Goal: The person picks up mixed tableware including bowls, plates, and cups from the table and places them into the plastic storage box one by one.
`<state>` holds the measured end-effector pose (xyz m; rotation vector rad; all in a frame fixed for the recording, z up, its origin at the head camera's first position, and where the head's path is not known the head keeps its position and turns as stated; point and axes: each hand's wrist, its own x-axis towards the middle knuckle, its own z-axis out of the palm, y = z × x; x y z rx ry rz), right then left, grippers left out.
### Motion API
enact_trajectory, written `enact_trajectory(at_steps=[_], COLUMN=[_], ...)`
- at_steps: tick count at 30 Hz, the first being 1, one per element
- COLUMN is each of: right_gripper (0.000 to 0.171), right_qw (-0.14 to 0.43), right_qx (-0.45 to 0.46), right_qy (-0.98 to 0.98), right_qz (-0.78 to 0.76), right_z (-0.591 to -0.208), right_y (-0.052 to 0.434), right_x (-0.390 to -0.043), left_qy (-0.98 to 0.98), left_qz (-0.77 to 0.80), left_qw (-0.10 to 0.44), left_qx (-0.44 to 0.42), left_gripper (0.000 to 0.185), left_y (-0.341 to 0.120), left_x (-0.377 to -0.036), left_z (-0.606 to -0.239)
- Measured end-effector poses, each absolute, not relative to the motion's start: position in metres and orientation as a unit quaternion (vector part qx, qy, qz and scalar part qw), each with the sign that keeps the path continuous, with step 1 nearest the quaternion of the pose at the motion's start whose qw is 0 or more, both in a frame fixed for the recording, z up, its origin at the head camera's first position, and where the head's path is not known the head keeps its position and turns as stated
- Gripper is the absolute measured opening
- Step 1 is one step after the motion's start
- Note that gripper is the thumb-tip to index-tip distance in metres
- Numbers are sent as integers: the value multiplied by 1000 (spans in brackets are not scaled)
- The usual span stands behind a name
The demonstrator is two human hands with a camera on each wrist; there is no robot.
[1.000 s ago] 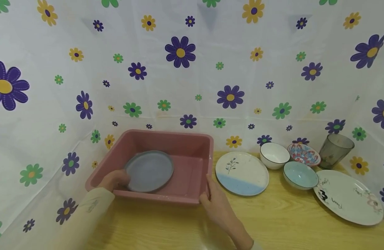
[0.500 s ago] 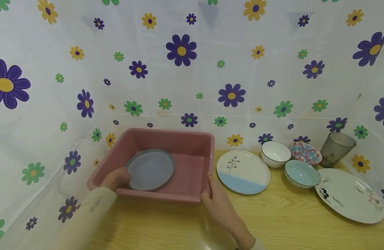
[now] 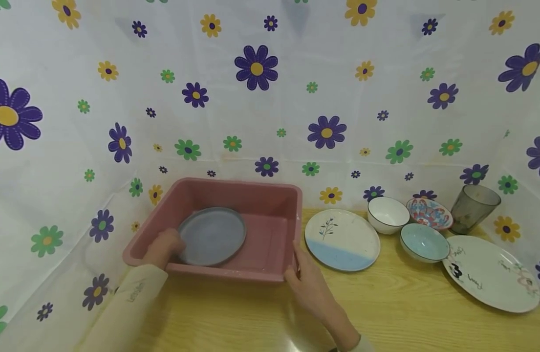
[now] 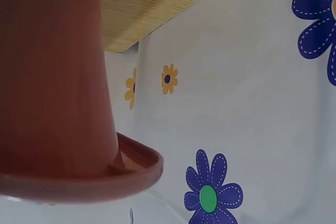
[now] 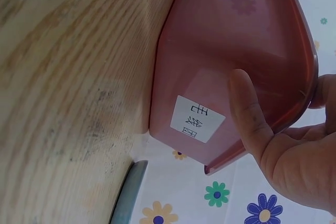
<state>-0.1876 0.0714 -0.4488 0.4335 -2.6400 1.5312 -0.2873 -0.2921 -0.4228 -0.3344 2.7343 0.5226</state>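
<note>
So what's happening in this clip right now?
A person is handling a pink plastic tub on a wooden table. The left hand holds the edge of a grey plate inside the tub, while the right hand grips the tub's near right corner, thumb on its outer wall. To the right wait a blue-and-white plate, three bowls, a grey cup and a large patterned plate.

bright, even, diffuse light with faint shadows; head view bends at its edges, wrist views blur up close.
</note>
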Motion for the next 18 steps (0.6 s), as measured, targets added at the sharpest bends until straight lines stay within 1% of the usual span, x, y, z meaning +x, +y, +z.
enact_trajectory(at_steps=[3, 6, 10, 14, 18], right_gripper=[64, 63, 63, 60, 54], right_qw=[31, 38, 23, 5, -4], right_qx=[140, 139, 152, 154, 151], right_qy=[-857, -852, -844, -843, -844], right_qz=[495, 504, 515, 515, 514], right_z=[-450, -448, -450, -454, -455], right_y=[72, 73, 73, 76, 86], right_x=[-186, -187, -187, -189, -194], left_qy=[964, 967, 961, 950, 931], left_qz=[186, 191, 211, 241, 295], left_qw=[129, 89, 43, -34, -93], left_qx=[-139, -143, -175, -194, -195], left_gripper=[20, 21, 21, 24, 29], left_y=[-293, -292, -293, -292, -286], left_x=[-285, -288, -289, -289, -283], left_z=[-426, -421, -418, -415, -412])
